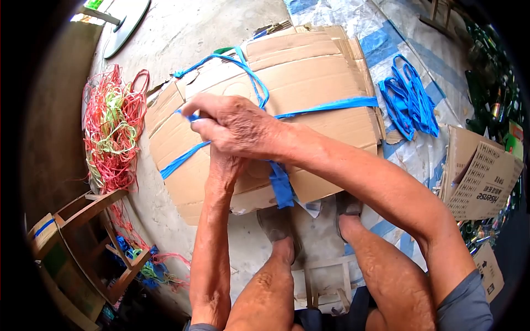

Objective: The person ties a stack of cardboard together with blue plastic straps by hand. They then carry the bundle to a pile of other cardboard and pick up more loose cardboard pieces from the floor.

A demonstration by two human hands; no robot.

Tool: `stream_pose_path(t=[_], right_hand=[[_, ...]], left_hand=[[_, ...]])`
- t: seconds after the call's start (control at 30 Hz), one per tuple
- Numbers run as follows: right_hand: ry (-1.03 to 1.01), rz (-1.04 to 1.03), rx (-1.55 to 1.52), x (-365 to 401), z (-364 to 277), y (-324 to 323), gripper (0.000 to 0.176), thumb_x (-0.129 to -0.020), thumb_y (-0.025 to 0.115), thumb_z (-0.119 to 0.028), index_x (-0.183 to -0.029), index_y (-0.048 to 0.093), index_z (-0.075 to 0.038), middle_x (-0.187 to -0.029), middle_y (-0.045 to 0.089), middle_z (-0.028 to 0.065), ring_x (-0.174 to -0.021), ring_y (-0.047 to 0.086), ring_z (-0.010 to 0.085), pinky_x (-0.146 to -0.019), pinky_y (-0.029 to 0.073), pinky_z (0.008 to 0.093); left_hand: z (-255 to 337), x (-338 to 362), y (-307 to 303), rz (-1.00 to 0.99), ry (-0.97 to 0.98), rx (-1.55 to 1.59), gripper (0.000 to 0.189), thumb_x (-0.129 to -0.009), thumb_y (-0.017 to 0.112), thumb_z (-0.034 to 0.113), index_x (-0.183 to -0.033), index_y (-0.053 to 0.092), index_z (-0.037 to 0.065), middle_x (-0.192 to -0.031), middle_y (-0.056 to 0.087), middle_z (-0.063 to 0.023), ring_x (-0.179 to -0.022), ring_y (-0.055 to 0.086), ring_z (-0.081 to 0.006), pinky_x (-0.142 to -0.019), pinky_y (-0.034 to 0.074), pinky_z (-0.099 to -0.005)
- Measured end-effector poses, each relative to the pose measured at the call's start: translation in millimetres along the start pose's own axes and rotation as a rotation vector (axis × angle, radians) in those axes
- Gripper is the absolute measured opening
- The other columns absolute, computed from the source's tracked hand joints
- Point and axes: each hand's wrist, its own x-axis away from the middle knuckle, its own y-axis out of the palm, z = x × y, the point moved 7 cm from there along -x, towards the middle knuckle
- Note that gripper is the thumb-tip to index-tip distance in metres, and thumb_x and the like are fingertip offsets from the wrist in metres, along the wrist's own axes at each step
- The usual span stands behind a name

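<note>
A flat stack of brown cardboard [309,71] lies on the floor before me, with a blue cloth strap [331,105] running across it in more than one direction. Over the left part of the stack, my right hand [234,121] is closed, its bent fingers pinching a piece of the blue strap. My left hand [222,160] sits right beneath it, and its fingers are hidden behind the right hand. One strap end [281,187] hangs over the near edge of the cardboard, and a loop of strap lies loose on the far left corner.
Red and green strings [113,132] are heaped at the left, above a wooden stool [94,215]. A bundle of blue straps [408,99] lies on the sheet at the right. Beyond it are a folded printed carton [480,179] and many green bottles [491,83]. My feet touch the near side.
</note>
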Motion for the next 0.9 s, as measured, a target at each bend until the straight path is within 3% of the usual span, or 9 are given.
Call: stream_pose_path(t=[0.03,0.1,0.2,0.23,0.37,0.5,0.63,0.73,0.9], right_hand=[[0.072,0.041,0.059,5,8,-5,0.034,-0.097,0.061,-0.021,-0.122,0.061,0.001,-0.099,0.07,0.023,-0.092,0.071,0.0364,-0.082,0.056,0.0433],[-0.083,0.101,0.25,15,10,-20,0.032,-0.098,0.059,-0.023,-0.118,0.064,0.001,-0.094,0.068,0.0217,-0.088,0.07,0.0411,-0.082,0.056,0.0475],[-0.213,0.067,0.439,32,6,-37,0.03,-0.099,0.059,-0.025,-0.109,0.065,0.002,-0.089,0.065,0.0179,-0.082,0.069,0.0404,-0.076,0.058,0.0482],[-0.238,0.035,0.486,38,6,-41,0.029,-0.099,0.059,-0.026,-0.106,0.066,0.002,-0.087,0.064,0.0164,-0.08,0.069,0.0389,-0.074,0.058,0.0475],[-0.09,-0.036,0.701,48,22,-53,0.022,-0.098,0.063,-0.023,-0.085,0.061,-0.004,-0.08,0.064,0.0156,-0.074,0.069,0.0369,-0.061,0.057,0.0468],[-0.007,-0.081,0.707,59,18,-55,0.02,-0.095,0.064,-0.02,-0.086,0.062,-0.003,-0.068,0.064,0.0188,-0.066,0.068,0.0416,-0.059,0.055,0.0494],[0.117,-0.23,0.782,75,10,-48,0.016,-0.093,0.063,-0.016,-0.088,0.063,-0.001,-0.07,0.065,0.0227,-0.069,0.068,0.043,-0.062,0.056,0.0514],[0.256,-0.317,0.705,92,0,-47,0.015,-0.093,0.063,-0.014,-0.087,0.063,0.0,-0.073,0.065,0.0255,-0.071,0.068,0.0437,-0.063,0.056,0.052],[0.452,-0.588,0.368,127,-9,-25,0.027,-0.096,0.061,-0.025,-0.089,0.065,0.001,-0.087,0.067,0.0239,-0.088,0.067,0.0441,-0.079,0.055,0.0523]], left_hand=[[4,-3,-1,-0.015,-0.004,-0.014,0.048,-0.096,0.067,0.013,-0.136,0.046,-0.001,-0.123,0.059,-0.0216,-0.11,0.06,-0.0316,-0.094,0.048,-0.0439],[19,-4,-8,0.083,-0.095,0.077,0.03,-0.099,0.063,0.014,-0.123,0.057,-0.002,-0.105,0.068,-0.0184,-0.09,0.064,-0.0261,-0.08,0.052,-0.0407],[-4,0,-2,-0.048,-0.224,0.187,0.021,-0.105,0.054,0.013,-0.104,0.067,-0.005,-0.085,0.065,-0.0019,-0.078,0.059,-0.0124,-0.07,0.05,-0.0304],[2,-2,-2,0.055,-0.176,0.315,0.03,-0.106,0.055,0.015,-0.087,0.068,-0.005,-0.068,0.058,0.0053,-0.066,0.05,-0.0039,-0.058,0.042,-0.0236],[8,-7,-7,0.007,-0.175,0.325,0.028,-0.105,0.063,0.019,-0.089,0.073,-0.002,-0.07,0.059,0.0069,-0.063,0.046,-0.0024,-0.054,0.036,-0.0233],[1,-9,-5,-0.045,-0.265,0.336,0.03,-0.102,0.066,0.02,-0.086,0.075,-0.004,-0.062,0.054,0.0058,-0.058,0.044,-0.003,-0.051,0.035,-0.026],[-5,-10,-11,-0.095,-0.432,0.407,0.025,-0.096,0.073,0.021,-0.087,0.076,-0.002,-0.067,0.06,0.0046,-0.061,0.048,-0.003,-0.051,0.038,-0.0249],[-2,-12,-11,-0.093,-0.435,0.429,0.023,-0.094,0.075,0.02,-0.09,0.077,-0.003,-0.071,0.064,0.003,-0.063,0.051,-0.0032,-0.052,0.04,-0.0239],[1,-12,-11,-0.047,-0.417,0.465,0.019,-0.091,0.076,0.016,-0.093,0.076,-0.003,-0.076,0.068,0.0009,-0.065,0.056,-0.0039,-0.055,0.044,-0.0225]])
